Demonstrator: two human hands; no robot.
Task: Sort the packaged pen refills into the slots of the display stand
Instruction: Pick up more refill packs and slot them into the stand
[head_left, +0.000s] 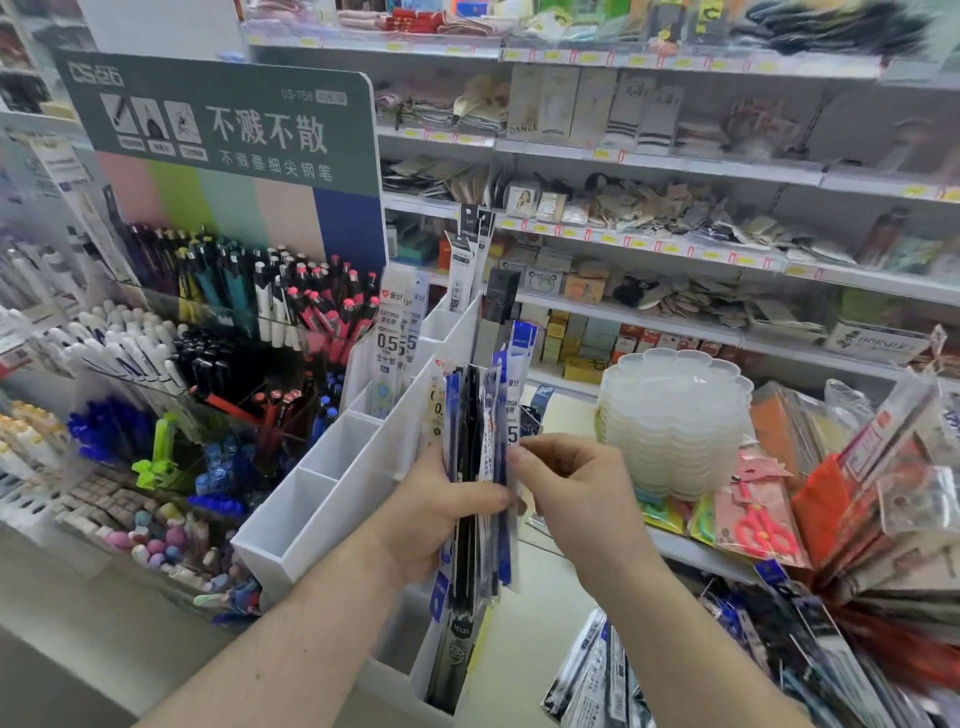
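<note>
My left hand (431, 512) grips an upright bundle of packaged pen refills (475, 447), long clear sleeves with blue, black and white print. My right hand (576, 499) pinches the right edge of that bundle, on one blue-and-white pack. Just left of the bundle stands the white display stand (358, 467) with several slots in a stepped row. Its nearer slots look empty; the farther ones hold white refill packs marked 0.5 (395, 338) and taller black-and-white packs (465, 260). More refill packs (602, 670) lie loose on the counter at lower right.
A pen display (218, 312) with a green sign stands at left, full of pens and erasers. A stack of translucent palettes (675, 421) sits right of my hands, with packaged scissors (758, 525) and mixed stationery beyond. Store shelves fill the background.
</note>
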